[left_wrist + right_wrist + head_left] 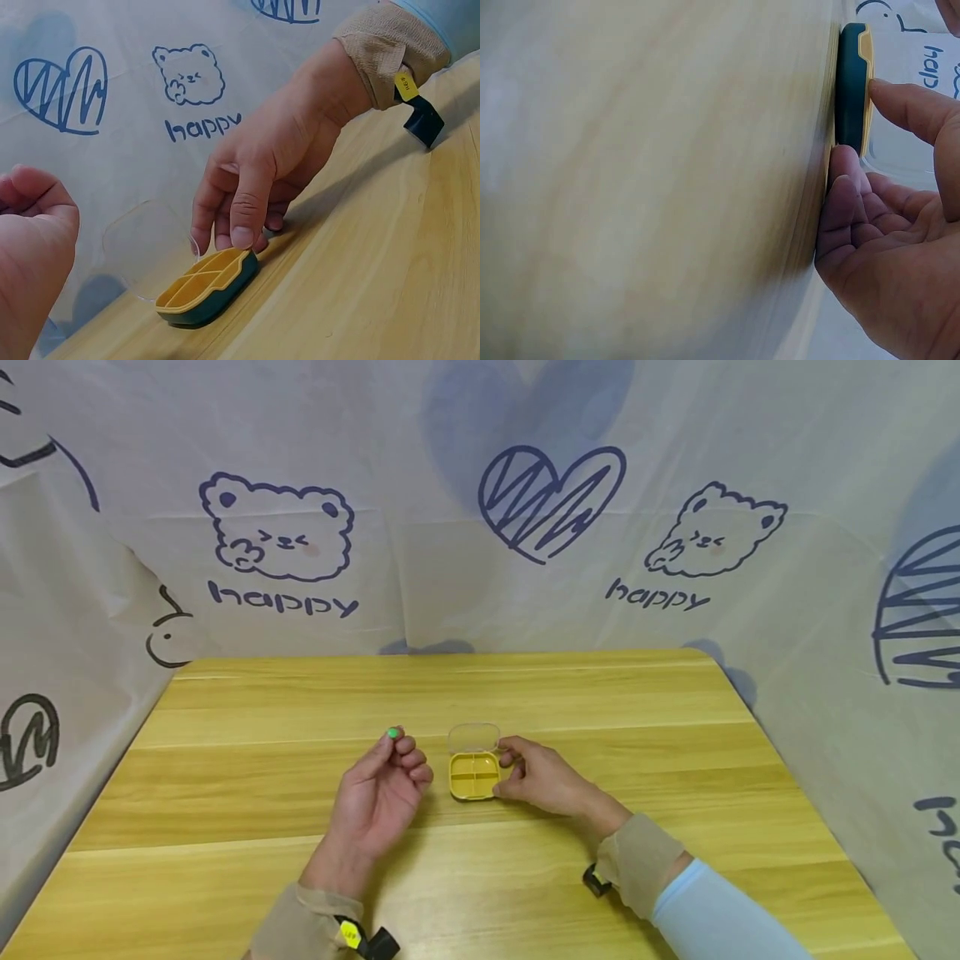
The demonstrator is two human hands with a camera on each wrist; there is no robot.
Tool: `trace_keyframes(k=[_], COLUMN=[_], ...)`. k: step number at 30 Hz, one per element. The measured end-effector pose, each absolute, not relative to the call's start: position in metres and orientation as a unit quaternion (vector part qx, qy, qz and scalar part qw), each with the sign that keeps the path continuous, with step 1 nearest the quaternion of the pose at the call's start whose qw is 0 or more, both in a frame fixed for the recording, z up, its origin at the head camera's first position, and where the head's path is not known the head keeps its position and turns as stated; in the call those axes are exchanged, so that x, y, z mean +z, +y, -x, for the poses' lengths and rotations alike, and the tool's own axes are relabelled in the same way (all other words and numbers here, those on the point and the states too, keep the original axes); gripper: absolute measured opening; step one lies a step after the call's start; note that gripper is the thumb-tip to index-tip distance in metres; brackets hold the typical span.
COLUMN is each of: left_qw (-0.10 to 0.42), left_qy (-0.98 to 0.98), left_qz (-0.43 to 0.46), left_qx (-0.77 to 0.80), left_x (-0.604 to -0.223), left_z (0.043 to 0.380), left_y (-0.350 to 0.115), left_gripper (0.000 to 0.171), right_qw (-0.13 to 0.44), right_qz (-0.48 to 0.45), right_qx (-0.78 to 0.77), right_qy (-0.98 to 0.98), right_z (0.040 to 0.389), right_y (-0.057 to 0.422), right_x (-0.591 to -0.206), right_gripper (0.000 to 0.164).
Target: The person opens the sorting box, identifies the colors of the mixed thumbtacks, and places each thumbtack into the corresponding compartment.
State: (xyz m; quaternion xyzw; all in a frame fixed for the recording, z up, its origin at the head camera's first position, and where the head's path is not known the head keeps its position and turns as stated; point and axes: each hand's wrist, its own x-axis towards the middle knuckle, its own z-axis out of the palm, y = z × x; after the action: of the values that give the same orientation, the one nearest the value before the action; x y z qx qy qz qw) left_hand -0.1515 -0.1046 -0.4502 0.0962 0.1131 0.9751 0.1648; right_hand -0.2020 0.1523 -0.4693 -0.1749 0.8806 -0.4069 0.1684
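Note:
A small pill box with a yellow divided tray and a dark green base sits on the table, its clear lid raised at the far side. No contents show in its several compartments. My right hand holds the box at its right side, the thumb on the yellow rim and fingers beside the base and lid. To the left of the box, my left hand is raised palm up, pinching a small green pill between thumb and forefinger. The left wrist view does not show the pill.
The wood-grain table extends around the box on all sides. Behind it and at both sides hangs a pale cloth with bear and heart drawings. Each wrist wears a beige wrap with a small black camera.

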Motion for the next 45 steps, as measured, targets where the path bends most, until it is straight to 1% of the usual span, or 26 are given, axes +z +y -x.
trace_keyframes(k=[8,12,16,19,22,25,31,33,35,39,45], left_qw=[0.170,0.152,0.106,0.074,0.040,-0.004,-0.115,-0.152,-0.176,-0.187,-0.174], left_qy=[0.112,0.165,0.359,0.579,0.767,0.876,0.932,0.929,0.926,0.926,0.935], left_qz=[-0.103,-0.076,-0.008,0.012,-0.017,-0.081,-0.233,-0.268,-0.285,-0.291,-0.279], left_qx=[0.974,0.972,0.927,0.812,0.640,0.476,0.252,0.204,0.173,0.150,0.130], left_x=[-0.450,-0.449,-0.448,-0.448,-0.449,-0.451,-0.456,-0.457,-0.458,-0.459,-0.460], left_z=[0.150,0.150,0.152,0.156,0.159,0.162,0.172,0.176,0.180,0.185,0.187], left_y=[-0.102,-0.102,-0.101,-0.100,-0.098,-0.095,-0.087,-0.084,-0.082,-0.076,-0.073], left_gripper=[0.029,0.024,0.013,0.018,0.018,0.012,0.004,0.004,0.005,0.006,0.008], right_qw=[0.166,0.165,0.166,0.169,0.171,0.171,0.172,0.171,0.171,0.170,0.166], right_qz=[0.173,0.173,0.175,0.174,0.174,0.175,0.173,0.173,0.173,0.174,0.173], right_qx=[-0.396,-0.395,-0.398,-0.401,-0.402,-0.398,-0.396,-0.398,-0.399,-0.400,-0.399], right_qy=[0.887,0.887,0.885,0.883,0.883,0.884,0.885,0.885,0.884,0.884,0.885], right_z=[0.201,0.201,0.200,0.199,0.198,0.198,0.199,0.199,0.200,0.200,0.201], right_y=[0.154,0.154,0.155,0.156,0.156,0.157,0.157,0.157,0.157,0.156,0.154], right_x=[-0.469,-0.469,-0.469,-0.469,-0.470,-0.470,-0.470,-0.470,-0.470,-0.471,-0.470], right_gripper=[0.067,0.067,0.067,0.067,0.067,0.066,0.067,0.068,0.068,0.067,0.066])
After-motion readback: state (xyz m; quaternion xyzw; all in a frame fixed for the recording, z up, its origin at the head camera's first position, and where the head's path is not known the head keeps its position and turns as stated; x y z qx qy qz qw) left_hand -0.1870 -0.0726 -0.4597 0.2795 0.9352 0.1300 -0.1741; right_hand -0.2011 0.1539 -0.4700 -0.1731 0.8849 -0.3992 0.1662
